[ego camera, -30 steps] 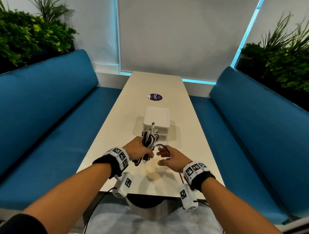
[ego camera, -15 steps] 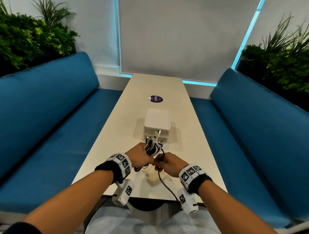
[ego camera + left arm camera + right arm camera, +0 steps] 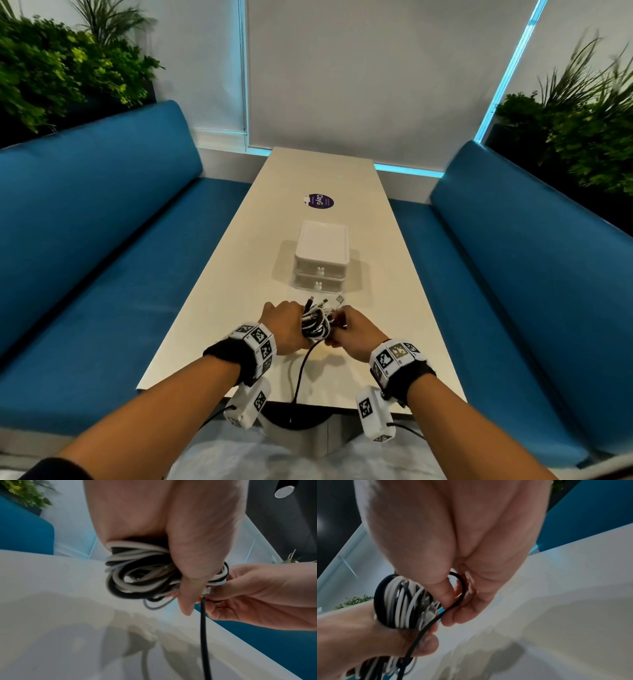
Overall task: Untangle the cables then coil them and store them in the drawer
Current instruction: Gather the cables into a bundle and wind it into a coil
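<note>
Two hands are engaged on one bundle [image 3: 315, 323] of black and white cables, held just above the table [image 3: 219, 308] at the 6 o'clock end, near the drawers [image 3: 321, 263], which stand at 12 o'clock from the bundle. The left hand [image 3: 286, 325] is wrapped around the bundle from 9 o'clock; in the left wrist view its fingers are curled together around the loops, with the thumb laid down across the front. This grip is judged to keep the finished turns from springing apart. The right hand [image 3: 349, 330] is placed at 3 o'clock, touching the bundle. In the right wrist view its thumb and fingers [image 3: 448, 597] are seen pinching the black cable [image 3: 419, 634] where it leaves the bundle, so that the free length can be guided onto the loops. From the pinch the black cable runs down toward 6 o'clock, over the table edge and out of sight. Several plug ends project from the top of the bundle toward 12 o'clock.

Both drawers appear closed. The step in hand is judged to be coiling; a loose tail is not yet wound, and storage is not yet begun. A steady pinch is advised, since slack turns could slip off.
</note>
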